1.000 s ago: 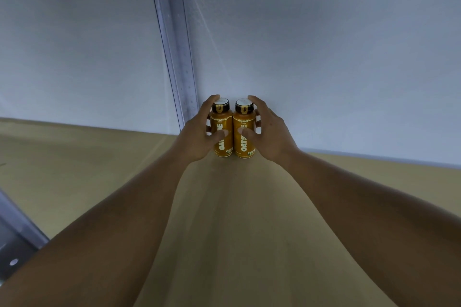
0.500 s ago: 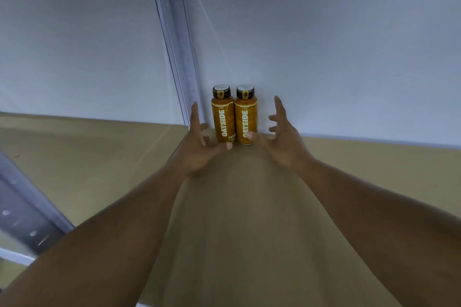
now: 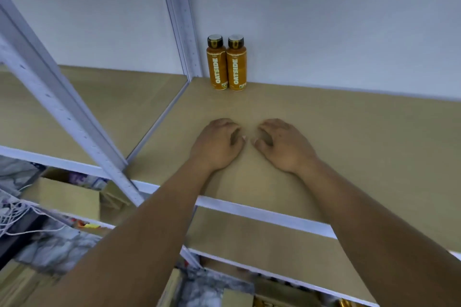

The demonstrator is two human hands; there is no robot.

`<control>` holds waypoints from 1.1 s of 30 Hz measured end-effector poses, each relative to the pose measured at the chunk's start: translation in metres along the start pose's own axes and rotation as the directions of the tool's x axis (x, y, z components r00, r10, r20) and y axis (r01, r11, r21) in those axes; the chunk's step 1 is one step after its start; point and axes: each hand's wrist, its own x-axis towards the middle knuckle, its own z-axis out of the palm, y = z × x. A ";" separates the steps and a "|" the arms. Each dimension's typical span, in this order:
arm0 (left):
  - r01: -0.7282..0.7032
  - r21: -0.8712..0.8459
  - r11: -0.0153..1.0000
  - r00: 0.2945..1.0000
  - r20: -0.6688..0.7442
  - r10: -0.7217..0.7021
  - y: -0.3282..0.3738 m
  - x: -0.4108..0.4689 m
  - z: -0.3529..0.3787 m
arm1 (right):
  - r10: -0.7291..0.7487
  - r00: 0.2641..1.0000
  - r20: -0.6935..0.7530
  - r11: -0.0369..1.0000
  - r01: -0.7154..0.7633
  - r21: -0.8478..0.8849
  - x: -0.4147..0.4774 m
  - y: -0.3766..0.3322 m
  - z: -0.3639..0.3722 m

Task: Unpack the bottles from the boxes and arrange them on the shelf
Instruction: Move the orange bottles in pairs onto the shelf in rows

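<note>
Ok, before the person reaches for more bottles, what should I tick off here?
1. The left Oatside bottle stands upright at the back of the shelf: ok.
2. The right Oatside bottle stands upright, close beside it: ok.
3. The left hand holds nothing: ok.
4. The right hand holds nothing: ok.
5. Bare shelf right of the bottles: ok.
6. More bottles in the cardboard box below: cannot tell.

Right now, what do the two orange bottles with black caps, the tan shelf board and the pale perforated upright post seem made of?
Orange bottles: probably plastic, smooth with a soft sheen and printed lettering. Tan shelf board: likely fibreboard or laminated wood, matt, flat and grainless. Pale upright post: painted metal by the look, thin folded edges and punched holes.
</note>
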 end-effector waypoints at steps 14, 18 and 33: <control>0.032 0.096 0.995 0.965 -0.263 -0.006 0.104 -0.196 0.072 | -0.118 0.919 -0.377 0.985 0.060 -0.161 -0.233 0.004 0.018; 0.040 0.091 0.995 0.999 -0.032 -0.037 0.104 -0.231 0.100 | -0.072 0.949 -0.307 0.979 0.008 -0.206 -0.277 0.007 0.048; 0.089 0.054 0.995 0.566 0.819 -0.095 0.029 -0.378 0.323 | 0.514 0.642 0.569 0.826 -0.551 -0.124 -0.444 0.086 0.299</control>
